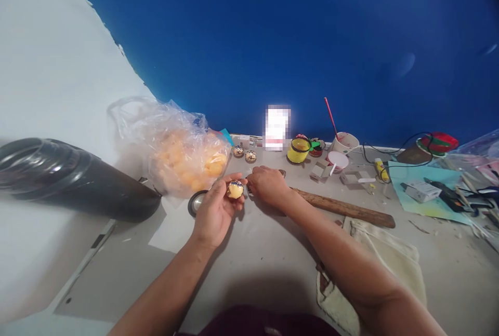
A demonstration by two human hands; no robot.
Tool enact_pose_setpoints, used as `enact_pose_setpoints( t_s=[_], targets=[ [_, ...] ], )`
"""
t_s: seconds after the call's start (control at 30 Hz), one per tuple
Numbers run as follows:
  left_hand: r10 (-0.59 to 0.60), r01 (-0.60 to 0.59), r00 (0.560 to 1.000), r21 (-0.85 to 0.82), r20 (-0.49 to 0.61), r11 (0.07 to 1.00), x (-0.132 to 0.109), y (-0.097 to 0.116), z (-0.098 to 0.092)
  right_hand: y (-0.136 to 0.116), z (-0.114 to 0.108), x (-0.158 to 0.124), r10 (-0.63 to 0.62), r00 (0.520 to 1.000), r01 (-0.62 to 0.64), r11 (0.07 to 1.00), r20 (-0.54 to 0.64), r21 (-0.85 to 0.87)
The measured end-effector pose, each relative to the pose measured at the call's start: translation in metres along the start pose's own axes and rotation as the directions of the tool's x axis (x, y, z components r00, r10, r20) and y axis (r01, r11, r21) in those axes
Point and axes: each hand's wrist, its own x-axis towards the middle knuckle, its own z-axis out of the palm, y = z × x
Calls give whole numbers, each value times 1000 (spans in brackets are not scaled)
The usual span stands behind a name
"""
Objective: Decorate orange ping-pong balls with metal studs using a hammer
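Observation:
My left hand (216, 206) is closed around a small yellow ball (235, 189) with dark and gold decoration, held just above the grey work surface (253, 253). My right hand (267, 184) is right beside it, fingers curled and pinched at the ball's right side; what it holds is too small to make out. A clear plastic bag of yellow-orange balls (183, 154) lies just behind my left hand. Two small decorated pieces (245, 153) sit behind the hands near the wall.
A wooden stick (343, 208) lies behind my right forearm, a cream cloth (390, 263) under it. A black cylinder (70, 177) lies at left. A yellow pot (298, 150), white cups (343, 144), a cable, a glue tube and tools on turquoise paper (424, 190) crowd the right.

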Motion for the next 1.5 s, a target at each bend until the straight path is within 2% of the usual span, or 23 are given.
enact_pose_setpoints(
  t_s=[0.2, 0.27, 0.33, 0.4, 0.5, 0.57, 0.6, 0.67, 0.73, 0.87, 0.93, 1.03, 1.17, 1.37, 1.5],
  targets=[
    [34, -32, 999, 79, -20, 996, -3, 0, 2, 2, -1, -2, 26, 998, -24, 999, -60, 31],
    [54, -50, 998, 114, -33, 992, -4, 0, 2, 6, -2, -2, 29, 994, -18, 995, -102, 102],
    [68, -62, 997, 134, -46, 989, -4, 1, 3, 10, -5, -3, 31, 987, 11, 967, -159, 254],
    [66, -59, 996, 121, -52, 991, -3, 2, 2, 15, -8, -4, 37, 976, 68, 886, -216, 459],
    [5, -1, 998, 79, -55, 997, -1, 3, 0, 18, -12, -7, 27, 965, 176, 675, -262, 716],
    [-45, 49, 998, 79, -53, 996, 0, 2, -1, 16, -15, -9, 3, 959, 231, 576, -285, 784],
    [-59, 64, 997, 92, -53, 994, 1, 1, -1, 14, -16, -10, -14, 953, 257, 565, -302, 784],
    [-60, 67, 996, 136, -61, 988, 2, -1, -1, 9, -17, -12, -62, 934, 312, 617, -351, 722],
    [-36, 50, 996, 187, -80, 981, 3, -4, -2, 5, -19, -14, -128, 915, 351, 718, -382, 601],
    [55, -3, 989, 355, -137, 935, 8, -8, -3, 3, -22, -16, -224, 906, 333, 901, -359, 277],
    [110, -31, 984, 479, -138, 877, 10, -9, -4, 3, -23, -18, -247, 910, 309, 940, -332, 146],
    [158, -64, 981, 591, -109, 804, 11, -8, -3, 3, -27, -20, -252, 925, 282, 957, -283, 70],
    [193, -92, 976, 606, -103, 790, 10, -7, -2, 2, -33, -23, -238, 933, 289, 943, -269, 167],
    [172, -61, 976, 596, -131, 801, 7, -4, -1, 0, -37, -24, -152, 950, 278, 814, -274, 510],
    [132, -71, 988, 528, -80, 846, 8, -4, 1, 1, -51, -22, -121, 970, 224, 775, -209, 591]
  ],
)
